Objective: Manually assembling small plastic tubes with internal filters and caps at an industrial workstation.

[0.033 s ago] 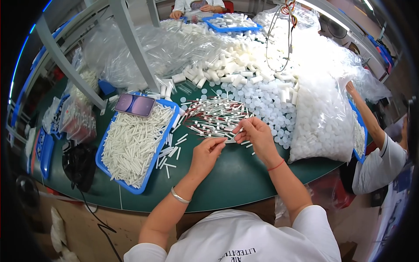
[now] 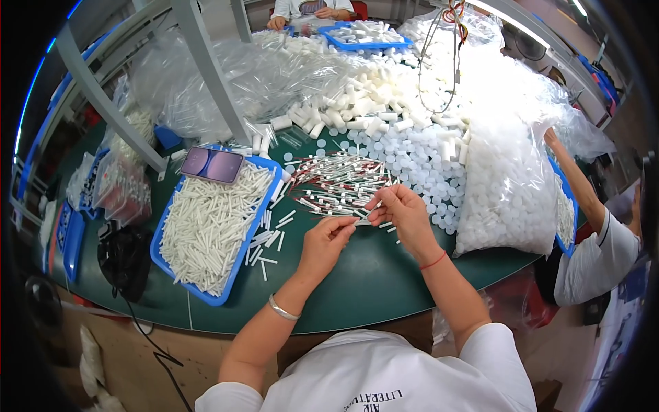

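Observation:
My left hand (image 2: 326, 242) is closed in a pinch over the green table, with the small white end of something just showing at its fingertips. To its right, my right hand (image 2: 403, 211) pinches too; what sits between its thumb and finger is too small to make out. Just beyond both hands lies a pile of thin white sticks with dark red wires (image 2: 343, 180). Loose white sticks (image 2: 273, 240) are scattered left of my left hand. A blue tray (image 2: 221, 299) farther left is heaped with white sticks (image 2: 213, 230), and a phone (image 2: 211, 165) rests on its far end.
Translucent round caps (image 2: 429, 175) spread beyond my right hand, beside a bulging clear bag (image 2: 504, 192). White cylinders (image 2: 384, 103) heap up farther back. A grey post (image 2: 209, 69) rises at the left. Co-workers sit opposite and at the right (image 2: 590, 233). Wires (image 2: 454, 55) hang overhead.

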Available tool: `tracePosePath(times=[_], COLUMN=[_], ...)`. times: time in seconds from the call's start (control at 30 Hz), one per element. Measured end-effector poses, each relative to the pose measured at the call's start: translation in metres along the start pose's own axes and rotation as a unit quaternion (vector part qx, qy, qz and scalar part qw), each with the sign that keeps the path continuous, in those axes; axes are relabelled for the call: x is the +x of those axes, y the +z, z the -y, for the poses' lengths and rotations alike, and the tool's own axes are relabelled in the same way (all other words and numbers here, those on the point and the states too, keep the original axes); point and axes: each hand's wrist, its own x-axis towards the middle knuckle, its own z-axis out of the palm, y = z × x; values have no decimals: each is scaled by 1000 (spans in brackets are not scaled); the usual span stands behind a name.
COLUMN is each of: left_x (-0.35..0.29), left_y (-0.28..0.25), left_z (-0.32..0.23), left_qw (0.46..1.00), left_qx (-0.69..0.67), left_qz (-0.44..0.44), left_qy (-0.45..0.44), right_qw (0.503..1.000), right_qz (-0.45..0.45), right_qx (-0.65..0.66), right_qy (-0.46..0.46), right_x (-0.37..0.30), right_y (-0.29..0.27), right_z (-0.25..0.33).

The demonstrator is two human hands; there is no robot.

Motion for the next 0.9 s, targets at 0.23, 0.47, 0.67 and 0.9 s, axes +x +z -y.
tracePosePath(times=[0.23, 0.47, 0.67, 0.9], left_x=[-1, -2, 0, 2], left_y=[-1, 2, 0, 3], left_z=[5, 5, 3, 1], left_qw=[998, 993, 991, 997], left_qx=[-57, -98, -109, -61], left_qz=[7, 23, 18, -46], left_qy=[-32, -61, -77, -14], right_qw=[999, 999, 997, 995], right_qz=[-4, 0, 42, 74], right_qx=[35, 24, -44, -60], right_qy=[-20, -22, -50, -36], right_x=[3, 3, 0, -3], right_y=[1, 0, 6, 8], right_z=[-7, -11, -17, -24])
